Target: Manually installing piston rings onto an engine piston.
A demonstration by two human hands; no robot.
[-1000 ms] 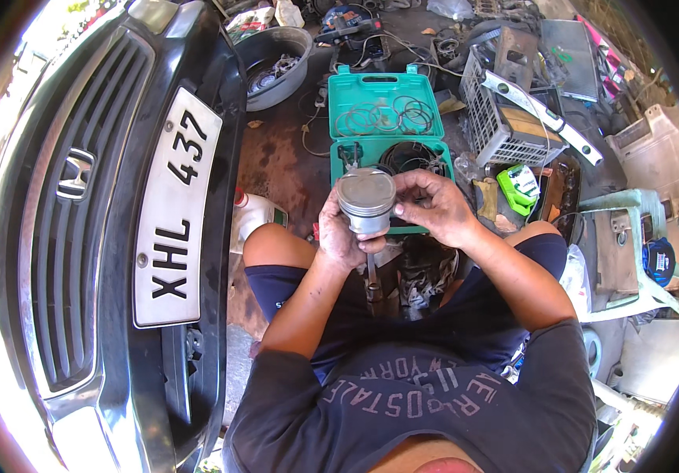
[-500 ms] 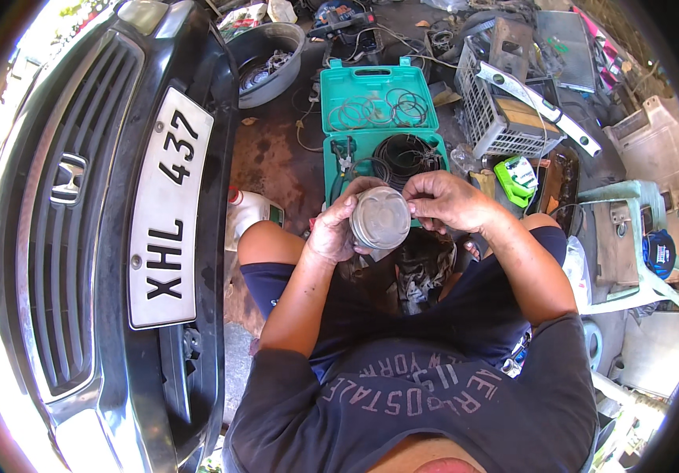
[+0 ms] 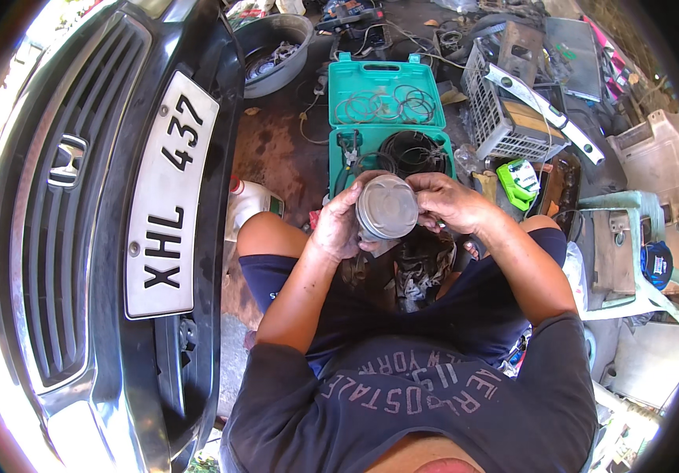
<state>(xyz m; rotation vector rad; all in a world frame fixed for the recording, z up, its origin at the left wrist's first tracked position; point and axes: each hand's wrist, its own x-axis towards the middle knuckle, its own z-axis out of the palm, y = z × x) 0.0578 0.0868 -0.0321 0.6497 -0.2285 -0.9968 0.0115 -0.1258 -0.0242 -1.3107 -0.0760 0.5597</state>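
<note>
A grey metal piston (image 3: 386,205) is tilted with its round top toward me. My left hand (image 3: 339,225) grips it around the left side and underneath. Against its right side, my right hand (image 3: 446,205) has its fingers closed on something small that I cannot make out. Behind both hands lies an open teal plastic case (image 3: 367,75), with thin rings (image 3: 393,109) in the lid and black coiled or banded items (image 3: 402,146) in the base. Dark, crumpled material (image 3: 414,284) lies below the piston between my legs.
A black car bumper with grille (image 3: 79,244) fills the left. Around me are a grey basin (image 3: 288,67), white jug (image 3: 249,209), grey crate (image 3: 489,118) with a level (image 3: 544,110), green container (image 3: 517,185), and pale plastic chair (image 3: 635,201) at the right.
The piston has tipped so its top faces me more directly and moved slightly right. My left hand has moved with it; my right fingers have shifted along its right side.
</note>
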